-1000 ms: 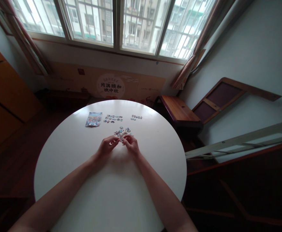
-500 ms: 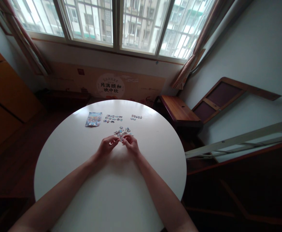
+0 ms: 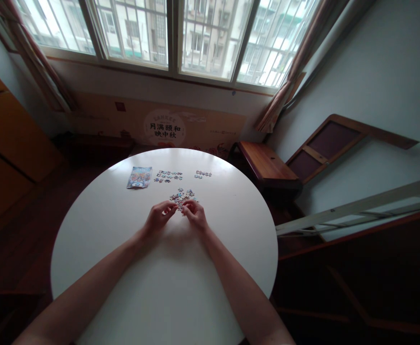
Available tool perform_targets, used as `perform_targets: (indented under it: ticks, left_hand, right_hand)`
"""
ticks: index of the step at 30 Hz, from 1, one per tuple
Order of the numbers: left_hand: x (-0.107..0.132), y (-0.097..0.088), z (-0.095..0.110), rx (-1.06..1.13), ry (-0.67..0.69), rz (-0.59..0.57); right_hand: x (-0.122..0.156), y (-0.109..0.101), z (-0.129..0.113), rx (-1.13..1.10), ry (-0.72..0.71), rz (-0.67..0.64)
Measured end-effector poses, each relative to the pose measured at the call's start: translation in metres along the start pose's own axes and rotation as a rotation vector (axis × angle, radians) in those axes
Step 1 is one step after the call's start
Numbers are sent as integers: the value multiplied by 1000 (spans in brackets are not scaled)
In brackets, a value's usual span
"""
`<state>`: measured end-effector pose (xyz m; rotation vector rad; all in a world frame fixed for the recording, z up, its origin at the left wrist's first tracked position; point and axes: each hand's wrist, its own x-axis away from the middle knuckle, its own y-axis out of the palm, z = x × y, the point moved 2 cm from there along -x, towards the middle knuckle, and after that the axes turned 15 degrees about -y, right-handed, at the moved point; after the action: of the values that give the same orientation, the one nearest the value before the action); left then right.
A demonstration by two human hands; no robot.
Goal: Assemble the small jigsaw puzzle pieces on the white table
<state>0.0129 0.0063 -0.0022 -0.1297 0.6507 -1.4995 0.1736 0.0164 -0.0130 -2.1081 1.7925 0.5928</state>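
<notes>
Just below frame center, we observed the puzzle-piece pile (image 3: 180, 196) beside the left hand (image 3: 159, 214) and right hand (image 3: 196, 215). Both had fingers curled toward thumbs; we could not determine whether either pinched anything.

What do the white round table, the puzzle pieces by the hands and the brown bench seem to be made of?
Puzzle pieces: probably printed cardboard, being small, flat and multicoloured.
White round table: smooth, glossy, with bright reflections near its far edge; perhaps laminate.
Brown bench: likely varnished wood, from its reddish-brown, faintly shiny top.
</notes>
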Motion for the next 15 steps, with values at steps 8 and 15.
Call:
perform_targets:
  ticks: [8,15]
  left_hand:
    - [1,-1,3,1,-6,15]
    - [0,-1,0,-18,4,29]
  right_hand:
    - [-1,1,-4,-34,43,58]
    - [-1,1,-6,-57,52,125]
